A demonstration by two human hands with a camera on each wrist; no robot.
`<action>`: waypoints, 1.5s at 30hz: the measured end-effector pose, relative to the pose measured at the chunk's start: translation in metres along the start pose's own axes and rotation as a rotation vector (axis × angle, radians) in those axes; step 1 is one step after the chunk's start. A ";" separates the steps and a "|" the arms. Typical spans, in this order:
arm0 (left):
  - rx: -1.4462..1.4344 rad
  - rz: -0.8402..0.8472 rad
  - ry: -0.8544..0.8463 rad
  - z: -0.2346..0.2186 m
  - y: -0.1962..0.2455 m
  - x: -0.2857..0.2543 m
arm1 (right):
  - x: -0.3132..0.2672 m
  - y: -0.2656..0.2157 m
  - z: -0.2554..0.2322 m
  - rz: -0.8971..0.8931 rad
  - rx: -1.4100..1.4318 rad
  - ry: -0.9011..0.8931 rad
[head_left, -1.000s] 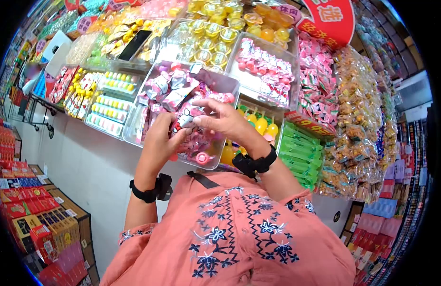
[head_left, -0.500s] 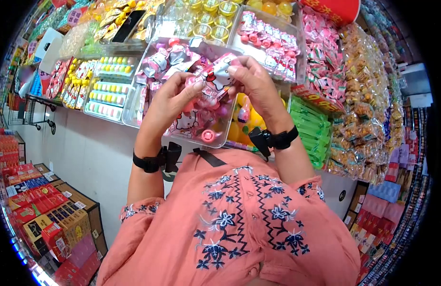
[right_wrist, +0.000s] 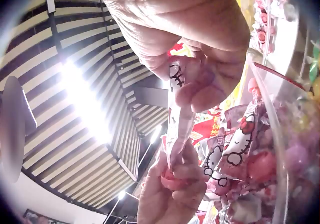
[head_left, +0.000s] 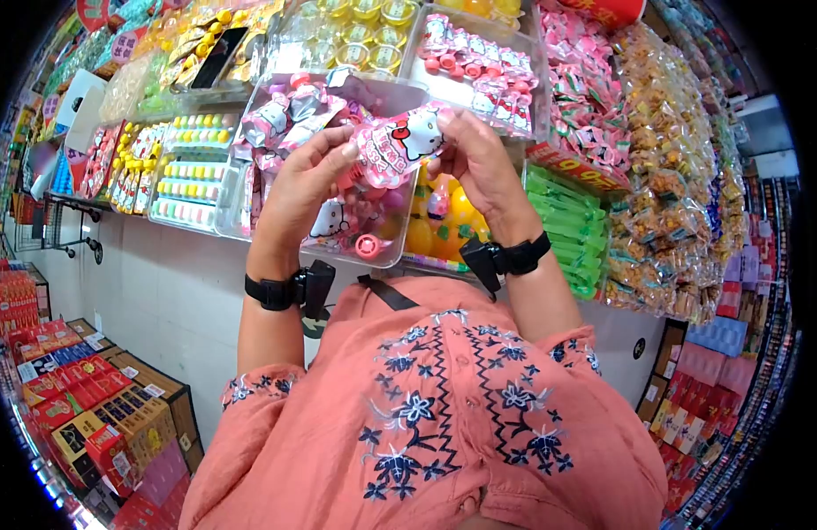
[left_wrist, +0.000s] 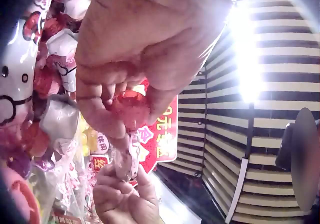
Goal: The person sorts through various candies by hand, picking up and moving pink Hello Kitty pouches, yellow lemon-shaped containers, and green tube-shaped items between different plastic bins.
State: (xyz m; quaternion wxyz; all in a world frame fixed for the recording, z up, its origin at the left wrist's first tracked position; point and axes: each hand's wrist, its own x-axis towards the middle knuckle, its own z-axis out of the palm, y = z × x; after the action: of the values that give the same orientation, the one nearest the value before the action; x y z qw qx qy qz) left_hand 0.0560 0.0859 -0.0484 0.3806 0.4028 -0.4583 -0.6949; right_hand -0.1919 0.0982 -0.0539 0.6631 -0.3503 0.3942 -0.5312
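Note:
Both hands hold a pink spouted pouch (head_left: 406, 141) with a white cartoon cat print, raised over a clear plastic tray (head_left: 398, 249). My left hand (head_left: 295, 185) grips the spout end, its fingers around the pinkish-red cap (left_wrist: 131, 107) in the left wrist view. The opposite end is pinched between thumb and fingers of my right hand (head_left: 486, 168). Seen from the right wrist, the pouch (right_wrist: 179, 111) stretches edge-on between the two hands. Similar pouches (head_left: 271, 119) lie heaped in the tray, one with its round pink cap (head_left: 367, 246) facing up.
Right of the tray are yellow items (head_left: 461, 216) and green packets (head_left: 563, 234). Behind stand a tray of small pink packs (head_left: 479, 57) and yellow lidded cups (head_left: 368, 35). Candy blister packs (head_left: 192, 168) sit to the left. A black phone (head_left: 218, 57) rests on yellow packets.
A second ago both hands were down at the pouches in the tray. They have since lifted one pouch and spread apart along it, its printed face now turned more toward the head camera.

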 end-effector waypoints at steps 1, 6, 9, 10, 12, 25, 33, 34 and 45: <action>-0.021 -0.007 0.022 0.001 0.001 0.002 | 0.000 0.000 -0.002 -0.008 0.038 0.016; -0.208 0.062 0.045 0.013 -0.003 0.006 | -0.005 0.002 -0.019 -0.062 0.254 -0.004; -0.119 0.027 0.037 0.042 -0.006 0.007 | -0.006 0.003 -0.017 -0.076 0.322 -0.019; -0.108 0.003 0.054 0.055 -0.002 0.008 | -0.008 0.002 -0.015 -0.083 0.339 -0.013; -0.073 0.057 0.087 0.075 -0.002 0.013 | -0.008 0.004 -0.015 -0.094 0.371 -0.021; -0.013 0.331 0.158 0.167 0.003 0.101 | -0.005 -0.030 -0.059 -0.328 -0.004 0.106; 0.093 0.206 0.230 0.176 -0.031 0.233 | 0.055 -0.018 -0.130 -0.335 -0.353 0.287; 0.065 0.157 0.211 0.174 -0.035 0.240 | 0.063 -0.012 -0.141 -0.350 -0.386 0.324; 0.234 0.038 0.252 0.127 -0.124 0.328 | 0.090 0.021 -0.180 -0.511 -0.847 0.478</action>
State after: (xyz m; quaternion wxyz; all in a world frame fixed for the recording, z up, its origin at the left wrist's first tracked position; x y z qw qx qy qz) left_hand -0.2061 -0.1311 -0.2021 0.3988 0.5194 -0.4923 -0.5734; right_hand -0.3333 0.0060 -0.1659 0.2061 -0.5409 0.6154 -0.5350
